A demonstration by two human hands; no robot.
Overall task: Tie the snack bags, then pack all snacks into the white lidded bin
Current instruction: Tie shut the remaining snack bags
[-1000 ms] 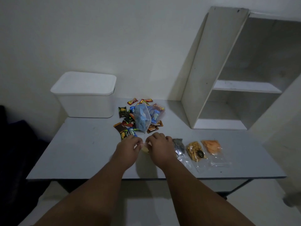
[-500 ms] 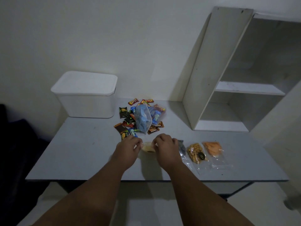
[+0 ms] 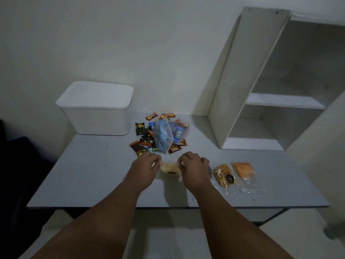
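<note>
Snack bag (image 3: pixel 170 168), yellow, near desk (image 3: pixel 89 176) front edge: left hand (image 3: pixel 144 166) and right hand (image 3: pixel 193 168) pinch its neck, tying underway. White lidded bin (image 3: pixel 97 109) closed at rear left corner; nothing packed yet, by appearance.

Grey table (image 3: pixel 89 176): white bin (image 3: pixel 97 116), snack pile (image 3: pixel 160 133), 2 bags (image 3: pixel 233 174), shelf unit (image 3: pixel 261 90).

Single head-worn wide-angle view, looking forward and steeply down from above the near edge of a grey table (image 3: pixel 89 176). Forearms entering from the bottom of the frame, hands near centre. White bin (image 3: pixel 97 116) at upper left, open shelf unit (image 3: pixel 270 101) at upper right, back wall across the top. Strong wide-angle bending toward the edges.
</note>
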